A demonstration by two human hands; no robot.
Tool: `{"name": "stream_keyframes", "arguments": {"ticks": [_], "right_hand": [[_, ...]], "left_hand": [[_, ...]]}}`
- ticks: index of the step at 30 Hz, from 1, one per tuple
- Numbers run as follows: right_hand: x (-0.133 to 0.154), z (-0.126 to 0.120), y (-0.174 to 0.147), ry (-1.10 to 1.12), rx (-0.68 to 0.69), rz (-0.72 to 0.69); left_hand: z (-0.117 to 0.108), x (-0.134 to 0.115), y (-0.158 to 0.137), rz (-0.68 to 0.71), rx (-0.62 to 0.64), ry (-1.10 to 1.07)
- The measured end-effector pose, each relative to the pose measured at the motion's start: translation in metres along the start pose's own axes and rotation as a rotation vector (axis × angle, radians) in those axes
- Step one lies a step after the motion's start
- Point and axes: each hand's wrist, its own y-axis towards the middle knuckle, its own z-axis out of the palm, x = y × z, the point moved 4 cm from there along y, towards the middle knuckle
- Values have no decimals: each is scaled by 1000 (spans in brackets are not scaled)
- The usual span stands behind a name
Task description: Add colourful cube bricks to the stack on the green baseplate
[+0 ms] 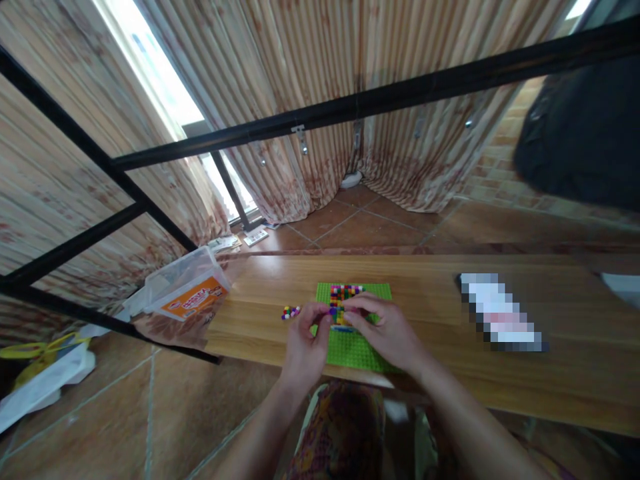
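A green studded baseplate (360,357) lies on the wooden table, with rows of small colourful building bricks (345,291) standing on its upper part. My left hand (306,340) is at the plate's left side, thumb and forefinger pinched at a small purple brick (333,311). From the right, my right hand (387,330) reaches over the plate, its thumb and forefinger drawn together close to the same rows. Whatever sits between those right fingertips is too small to make out. A little pile of loose mixed bricks (290,313) rests left of the plate, beside my left hand.
A phone (500,313) with a blurred-out screen lies on the table (425,280) at the right. At the table's left end stands a clear plastic box (187,283) with an orange label. Black metal bars (330,112) cross in front of striped curtains (320,60).
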Motion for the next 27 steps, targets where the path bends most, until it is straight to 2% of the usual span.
{"name": "stream_keyframes", "arguments": {"ticks": [4,7,12,15,20,23,27], "right_hand": [[-3,6,0,40,-26,-22],[-4,6,0,39,-81,-32],[0,2,-2,-9,-151,-65],[-4,-10,-1,-77,-210,-66],[-29,-42,4,-235,-388,79],[-40,-47,8,-340,-372,111],[-48,-38,13,-408,-294,105]], "left_hand": [[12,-14,1,9,33,-66],[18,-18,2,-28,13,-112],[24,-17,6,-134,-50,-155],[23,-12,11,-153,-86,-180],[2,12,15,-103,-191,-160],[-15,37,12,-68,-265,-70],[-26,65,3,8,-254,88]]}}
